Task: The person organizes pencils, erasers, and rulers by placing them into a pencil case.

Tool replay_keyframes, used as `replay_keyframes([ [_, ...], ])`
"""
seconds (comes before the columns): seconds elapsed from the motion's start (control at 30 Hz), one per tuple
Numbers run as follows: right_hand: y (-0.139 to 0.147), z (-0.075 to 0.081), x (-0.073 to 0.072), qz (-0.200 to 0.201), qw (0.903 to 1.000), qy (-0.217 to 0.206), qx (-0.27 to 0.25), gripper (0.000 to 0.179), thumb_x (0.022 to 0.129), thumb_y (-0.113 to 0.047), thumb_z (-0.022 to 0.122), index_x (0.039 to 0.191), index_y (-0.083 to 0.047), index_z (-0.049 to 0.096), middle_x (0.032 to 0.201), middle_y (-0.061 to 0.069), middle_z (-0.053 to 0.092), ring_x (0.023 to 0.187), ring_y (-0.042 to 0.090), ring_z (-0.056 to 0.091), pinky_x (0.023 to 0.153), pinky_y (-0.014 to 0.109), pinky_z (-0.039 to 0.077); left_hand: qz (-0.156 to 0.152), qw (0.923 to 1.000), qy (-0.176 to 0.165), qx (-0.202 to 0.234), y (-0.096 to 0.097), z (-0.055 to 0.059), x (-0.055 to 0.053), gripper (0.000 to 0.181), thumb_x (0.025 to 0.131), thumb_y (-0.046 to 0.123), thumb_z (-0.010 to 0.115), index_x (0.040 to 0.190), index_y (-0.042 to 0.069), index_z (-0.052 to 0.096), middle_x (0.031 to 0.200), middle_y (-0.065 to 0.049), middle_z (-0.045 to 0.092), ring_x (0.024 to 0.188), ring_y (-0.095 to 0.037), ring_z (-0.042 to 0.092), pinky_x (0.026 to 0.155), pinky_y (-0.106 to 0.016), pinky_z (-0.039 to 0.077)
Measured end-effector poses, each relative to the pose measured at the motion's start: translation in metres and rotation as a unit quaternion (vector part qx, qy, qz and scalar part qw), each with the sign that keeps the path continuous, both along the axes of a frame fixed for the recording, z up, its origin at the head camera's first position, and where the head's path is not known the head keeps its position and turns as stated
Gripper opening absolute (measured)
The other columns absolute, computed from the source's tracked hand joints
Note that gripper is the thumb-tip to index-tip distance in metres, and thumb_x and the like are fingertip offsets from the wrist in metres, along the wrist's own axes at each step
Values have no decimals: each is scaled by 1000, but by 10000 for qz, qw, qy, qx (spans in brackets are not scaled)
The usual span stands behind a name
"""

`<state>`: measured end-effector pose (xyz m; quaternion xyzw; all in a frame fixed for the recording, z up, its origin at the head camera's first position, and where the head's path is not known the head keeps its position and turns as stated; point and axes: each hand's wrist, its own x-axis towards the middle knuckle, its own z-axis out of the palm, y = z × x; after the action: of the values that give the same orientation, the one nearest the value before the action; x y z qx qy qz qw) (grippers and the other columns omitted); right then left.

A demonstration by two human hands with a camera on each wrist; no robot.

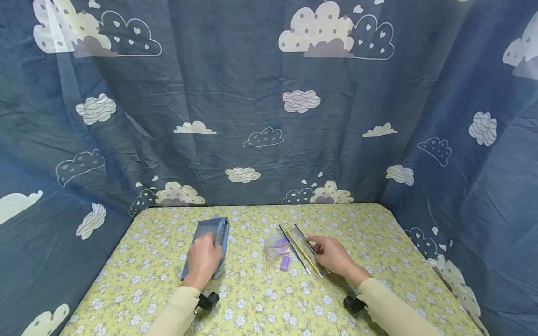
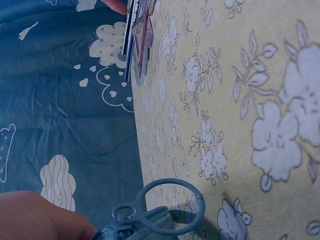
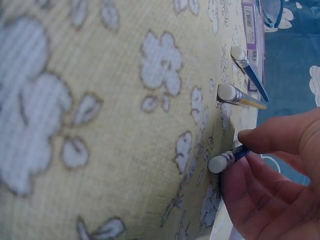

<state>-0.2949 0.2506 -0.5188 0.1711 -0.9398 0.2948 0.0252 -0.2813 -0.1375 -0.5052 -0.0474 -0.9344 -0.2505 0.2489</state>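
Observation:
My left hand (image 1: 203,256) lies over a blue mesh pencil pouch (image 1: 204,227) on the left of the table, its fingers curled on the pouch's edge. A round zip-pull ring (image 2: 202,205) stands out from the pouch beside that hand in the left wrist view. Between thumb and fingers, my right hand (image 1: 334,256) pinches a dark blue pencil (image 1: 300,230) with a white eraser tip (image 3: 217,164), low over the cloth. To the left of it lie a yellow pencil (image 1: 304,255) and another blue pencil (image 1: 293,248), side by side and slanted.
Left of the pencils are a small purple block (image 1: 285,263) and a clear plastic packet (image 1: 272,241) with purple and pink pieces. A yellow flowered cloth (image 1: 248,303) covers the table. Blue cloud-print curtains (image 1: 235,102) hang behind and at both sides.

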Motion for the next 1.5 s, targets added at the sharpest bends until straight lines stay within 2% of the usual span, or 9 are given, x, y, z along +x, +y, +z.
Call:
replay_keyframes([
  [0.27, -1, 3, -1, -40, 9998, -96, -172, 60, 84, 7, 73, 140, -12, 60, 90, 2, 63, 73, 14, 58, 58, 32, 45, 203, 9997, -95, 87, -1, 2, 1, 35, 91, 1, 59, 65, 14, 38, 54, 0, 32, 43, -14, 27, 42, -29, 23],
  [0.47, -2, 7, -2, -144, 9982, -349, -467, 62, 84, 5, 75, 140, -15, 59, 94, 5, 63, 77, 15, 60, 61, 33, 50, 201, 9981, -229, 539, -2, 4, 1, 36, 92, 2, 58, 64, 14, 38, 51, 2, 28, 42, -13, 23, 42, -28, 20],
  [0.63, -3, 10, -2, -193, 9950, -509, -839, 62, 84, 5, 75, 141, -14, 59, 95, 7, 64, 78, 19, 62, 62, 34, 51, 198, 9952, -366, 884, -2, 5, 2, 33, 90, 3, 59, 64, 14, 42, 51, 1, 32, 42, -14, 29, 45, -30, 24],
  [0.9, -9, 15, 1, -157, 9930, -421, -1093, 59, 86, 1, 75, 140, -16, 60, 94, 5, 65, 77, 19, 64, 60, 33, 53, 212, 9873, -622, 1447, -3, 9, 2, 29, 90, 4, 61, 66, 12, 46, 53, 0, 35, 45, -16, 31, 49, -32, 27],
  [1.1, -21, 22, 5, -171, 9886, -514, -1403, 59, 87, -1, 75, 140, -23, 60, 96, 4, 66, 74, 19, 65, 58, 35, 55, 325, 9853, -509, 1599, -7, 10, 1, 24, 88, 4, 60, 66, 12, 53, 54, -2, 45, 45, -18, 37, 50, -33, 30],
  [1.27, -27, 25, 8, -256, 9852, -615, -1580, 56, 88, -2, 75, 138, -23, 61, 94, 4, 65, 73, 20, 65, 60, 41, 56, 407, 9833, -568, 1681, -8, 12, 2, 24, 90, 8, 61, 68, 12, 55, 55, -3, 48, 45, -19, 40, 50, -35, 32],
  [1.5, -28, 17, 12, -127, 9808, -776, -1785, 56, 88, 0, 74, 140, -18, 60, 95, 7, 65, 69, 24, 65, 57, 41, 55, 424, 9818, -576, 1758, -7, 12, 5, 22, 91, 10, 64, 70, 12, 59, 57, -2, 52, 46, -19, 43, 53, -36, 34],
])
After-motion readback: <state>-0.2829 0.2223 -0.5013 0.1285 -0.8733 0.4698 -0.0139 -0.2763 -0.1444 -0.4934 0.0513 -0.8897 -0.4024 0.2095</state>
